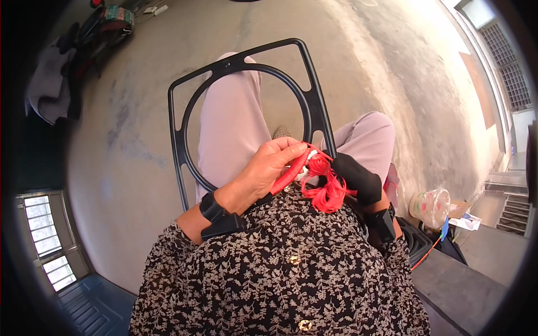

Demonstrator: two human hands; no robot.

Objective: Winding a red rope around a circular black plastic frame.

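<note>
A black square frame with a round ring inside it (314, 89) leans across my lap, tilted over my thighs. Along the near right part of the ring, red cord is wound in tight turns, making a red wrapped stretch (288, 176). My left hand (269, 167) is bare and pinches the ring at the upper end of those turns. In a black glove, my right hand (358, 176) is closed by the frame's right side, around the red cord. A looped bundle of red cord (326, 190) hangs beside its fingers, with one strand running to my left fingertips.
To my right stand a clear round plastic tub (430, 207) and several black frames (416, 245) stacked together. A blue plastic surface (98, 305) is at the lower left. At the far left, a scooter (101, 33) is parked on the concrete floor (140, 129).
</note>
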